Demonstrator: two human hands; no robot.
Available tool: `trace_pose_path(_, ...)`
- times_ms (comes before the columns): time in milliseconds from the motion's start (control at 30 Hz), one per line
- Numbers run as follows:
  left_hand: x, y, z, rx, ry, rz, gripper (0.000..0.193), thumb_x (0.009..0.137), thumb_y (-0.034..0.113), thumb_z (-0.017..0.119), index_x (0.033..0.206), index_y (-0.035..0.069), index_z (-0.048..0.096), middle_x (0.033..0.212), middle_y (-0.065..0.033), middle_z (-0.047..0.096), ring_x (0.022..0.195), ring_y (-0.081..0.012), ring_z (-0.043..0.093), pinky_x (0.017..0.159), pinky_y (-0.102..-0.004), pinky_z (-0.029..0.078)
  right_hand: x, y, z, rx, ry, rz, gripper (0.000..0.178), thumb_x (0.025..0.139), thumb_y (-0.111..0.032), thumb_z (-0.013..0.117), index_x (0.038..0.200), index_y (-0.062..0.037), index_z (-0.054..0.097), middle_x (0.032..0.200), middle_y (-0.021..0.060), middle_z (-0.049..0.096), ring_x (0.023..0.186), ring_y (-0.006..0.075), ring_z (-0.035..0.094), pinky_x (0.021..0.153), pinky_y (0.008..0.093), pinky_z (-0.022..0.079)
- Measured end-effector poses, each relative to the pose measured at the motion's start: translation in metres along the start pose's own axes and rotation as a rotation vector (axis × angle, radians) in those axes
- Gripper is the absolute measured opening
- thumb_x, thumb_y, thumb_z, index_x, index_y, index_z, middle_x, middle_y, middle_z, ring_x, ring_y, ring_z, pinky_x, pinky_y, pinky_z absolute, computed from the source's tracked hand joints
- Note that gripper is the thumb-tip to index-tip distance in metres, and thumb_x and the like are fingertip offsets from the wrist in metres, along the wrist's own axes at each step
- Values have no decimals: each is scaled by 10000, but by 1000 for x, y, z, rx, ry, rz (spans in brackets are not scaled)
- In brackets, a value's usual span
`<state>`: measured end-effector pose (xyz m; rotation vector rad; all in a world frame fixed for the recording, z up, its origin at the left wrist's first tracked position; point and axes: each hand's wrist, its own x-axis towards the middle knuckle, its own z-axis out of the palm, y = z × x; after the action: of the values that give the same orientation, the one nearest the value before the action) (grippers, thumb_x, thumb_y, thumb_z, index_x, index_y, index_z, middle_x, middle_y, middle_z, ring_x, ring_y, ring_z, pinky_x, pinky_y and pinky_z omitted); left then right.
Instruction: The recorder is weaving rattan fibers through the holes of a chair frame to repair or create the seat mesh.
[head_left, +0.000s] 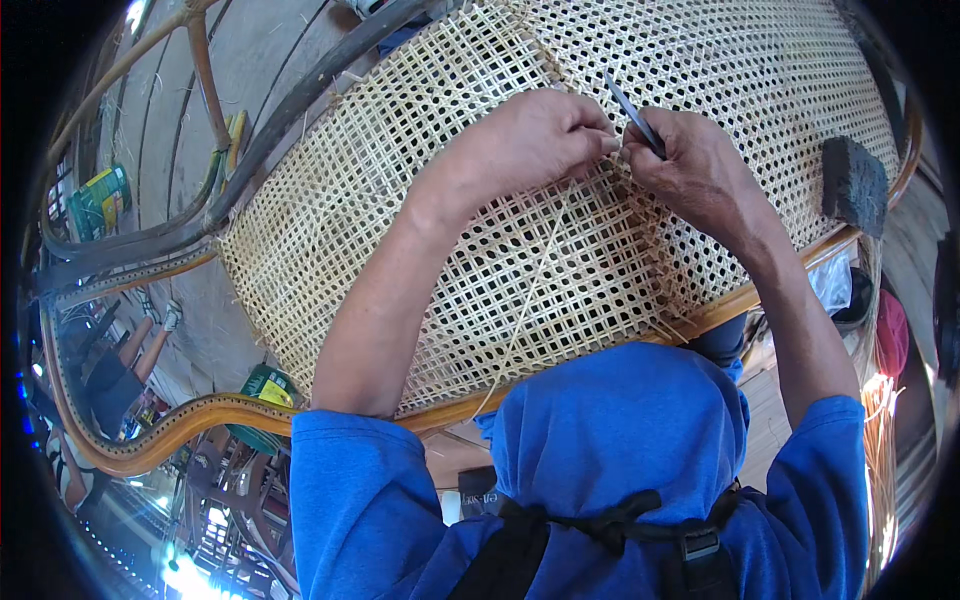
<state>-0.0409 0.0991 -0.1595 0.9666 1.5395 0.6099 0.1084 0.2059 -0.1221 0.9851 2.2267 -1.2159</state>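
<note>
1. A woven cane panel point(500, 280) lies across the middle, under both hands, a wooden rail point(740, 298) along its near edge.
2. Left hand point(530, 140): fingers curled, tips pinched together above the weave; whether they grip a strand, I cannot tell.
3. Right hand point(697, 170): fingers closed around a slim bladed tool point(625, 102), its tip pointing far and left.
4. A dark block point(855, 185) sits at the panel's right.

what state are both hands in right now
Left hand: closed, fingertips bunched over the woven cane; whether they grip anything cannot be told.
Right hand: closed, holding a slim pointed tool.
</note>
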Motion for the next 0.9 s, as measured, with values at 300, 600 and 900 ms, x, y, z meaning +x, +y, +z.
trace_pose_path(300, 4, -13, -7, -266, -118, -145, 264, 902, 280, 584, 747, 66, 582, 623, 7, 577, 468, -58, 538, 424, -190, 428, -22, 10, -15, -202, -104, -135, 229, 846, -151, 512, 977, 32, 558, 708, 173, 595, 617, 291, 592, 600, 430, 466)
trace_pose_path(600, 5, -12, -9, -198, -115, -229, 243, 851, 263, 579, 720, 59, 567, 628, -7, 585, 524, -94, 605, 458, -217, 478, -7, -7, -30, -351, -359, 33, 247, 865, -175, 501, 927, 25, 631, 603, 138, 545, 518, 211, 524, 536, 376, 438)
trace_pose_path(900, 11, -10, -11, -136, -142, -225, 190, 791, 203, 548, 676, 52, 555, 600, -21, 586, 527, -108, 609, 484, -235, 499, 4, -16, -32, -459, -455, 4, 286, 893, -180, 479, 793, 61, 597, 525, 111, 496, 433, 167, 490, 443, 351, 425)
